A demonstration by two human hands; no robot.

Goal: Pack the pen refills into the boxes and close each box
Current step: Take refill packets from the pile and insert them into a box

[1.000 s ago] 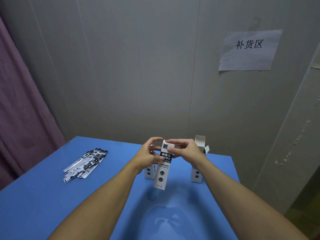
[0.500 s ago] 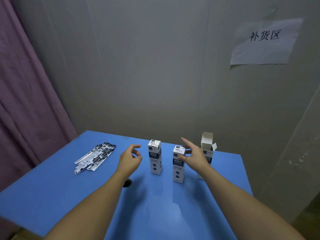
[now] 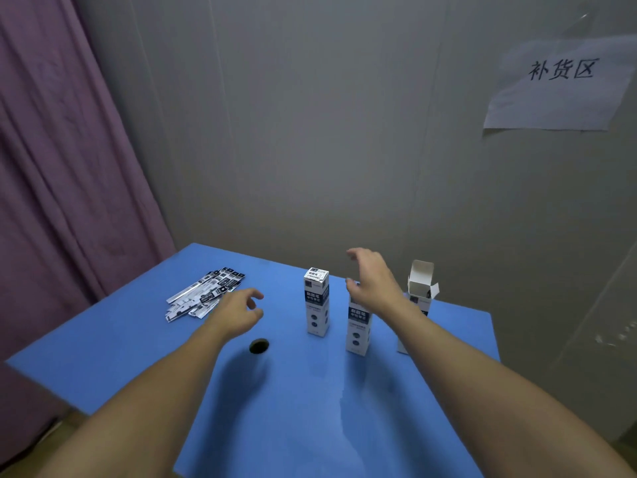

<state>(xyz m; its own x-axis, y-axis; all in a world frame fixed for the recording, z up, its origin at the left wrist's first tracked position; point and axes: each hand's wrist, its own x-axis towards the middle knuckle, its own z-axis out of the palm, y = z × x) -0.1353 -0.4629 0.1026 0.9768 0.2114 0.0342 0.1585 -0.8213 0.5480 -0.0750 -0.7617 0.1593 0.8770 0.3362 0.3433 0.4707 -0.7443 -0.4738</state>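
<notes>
Two bare forearms reach out from the near edge over a blue table [image 3: 103, 357]. Between them, a little ahead of the left wrist, a small dark round hole [image 3: 259, 346] sits in the tabletop.

The left hand [image 3: 241, 310] hangs above the table with its fingers loosely curled and nothing in them, near the closest end of the pen refills [image 3: 203, 294]. These lie flat in a loose fanned pile of black-and-white packets on the left part of the table, outside any box.

The right hand [image 3: 372, 282] is raised, fingers spread and relaxed, gripping nothing. It hovers just over the top of the middle box [image 3: 358, 327], which stands upright; the hand hides that top, so whether it touches the box cannot be told. The two hands are well apart.

Left of it and slightly farther stands the closed box [image 3: 317, 301], upright, its lid flap shut, apart from both hands.

Farther right, partly behind the right forearm, the open box [image 3: 421, 282] stands upright with its lid flap up.

Behind the table rises a grey wall [image 3: 310, 132] with a paper sign [image 3: 560, 84] bearing three handwritten characters at upper right, and a purple curtain [image 3: 62, 150] hangs at left.
</notes>
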